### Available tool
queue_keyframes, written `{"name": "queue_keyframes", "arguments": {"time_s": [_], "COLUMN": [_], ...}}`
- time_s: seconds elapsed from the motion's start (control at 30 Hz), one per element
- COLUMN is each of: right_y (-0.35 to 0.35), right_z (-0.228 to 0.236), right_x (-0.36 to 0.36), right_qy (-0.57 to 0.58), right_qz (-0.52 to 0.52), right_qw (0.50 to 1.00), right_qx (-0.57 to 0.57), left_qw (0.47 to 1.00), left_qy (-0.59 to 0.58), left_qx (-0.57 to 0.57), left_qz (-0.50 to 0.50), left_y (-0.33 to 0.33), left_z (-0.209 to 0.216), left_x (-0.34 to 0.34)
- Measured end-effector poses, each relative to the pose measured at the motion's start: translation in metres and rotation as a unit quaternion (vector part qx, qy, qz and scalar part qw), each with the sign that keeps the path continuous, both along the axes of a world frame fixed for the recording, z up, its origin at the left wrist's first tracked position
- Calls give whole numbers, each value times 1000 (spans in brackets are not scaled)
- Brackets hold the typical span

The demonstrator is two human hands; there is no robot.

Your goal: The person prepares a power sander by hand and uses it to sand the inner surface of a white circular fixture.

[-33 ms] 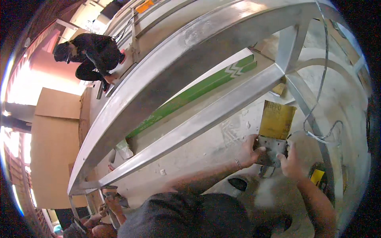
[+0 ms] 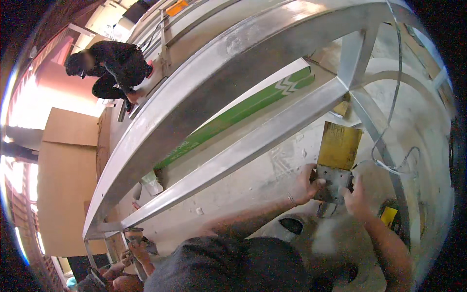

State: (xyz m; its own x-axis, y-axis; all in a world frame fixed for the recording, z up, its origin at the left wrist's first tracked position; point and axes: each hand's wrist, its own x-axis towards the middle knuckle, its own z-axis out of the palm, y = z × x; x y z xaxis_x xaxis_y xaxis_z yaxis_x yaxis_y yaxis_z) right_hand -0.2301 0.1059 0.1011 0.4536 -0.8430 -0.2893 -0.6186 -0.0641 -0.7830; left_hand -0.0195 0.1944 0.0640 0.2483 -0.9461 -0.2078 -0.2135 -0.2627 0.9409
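Note:
Low at the right of the head view, I hold a sheet sander (image 2: 334, 184) with its grey, holed base plate facing up. A yellow-brown piece of sandpaper (image 2: 339, 146) extends from the plate's far edge, leaving the holes exposed. My left hand (image 2: 306, 186) grips the sander's left side, its thumb over the plate. On the opposite side, my right hand (image 2: 358, 197) closes round the edge, thumb also on top. The undersides of the sander and most of the fingertips are hidden.
A large curved metal frame (image 2: 160, 124) with a straight crossbar (image 2: 243, 151) spans the view. Behind it lies a long green-and-white box (image 2: 248, 104). A cable (image 2: 396, 92) hangs at right. One person (image 2: 114, 70) crouches far left; another person's hands (image 2: 138, 250) work lower left.

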Motion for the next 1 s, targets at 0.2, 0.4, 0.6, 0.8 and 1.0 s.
{"name": "queue_keyframes", "arguments": {"time_s": [0.2,0.4,0.6,0.8,1.0], "right_y": [14,10,-15,-40,-55], "right_z": [-7,5,12,-16,4], "right_x": [9,18,25,-18,-25], "right_qy": [48,-16,-8,117,91], "right_qz": [-29,82,117,72,104], "right_qw": [998,996,990,991,983], "right_qx": [40,-41,-77,-2,122], "left_qw": [983,954,966,987,948], "left_qy": [-147,-232,-187,-155,-93], "left_qx": [96,176,179,-30,-265], "left_qz": [-46,-77,-8,11,-148], "left_y": [-19,-18,-14,14,9], "left_z": [57,66,56,92,121], "left_x": [-3,2,4,14,21]}}
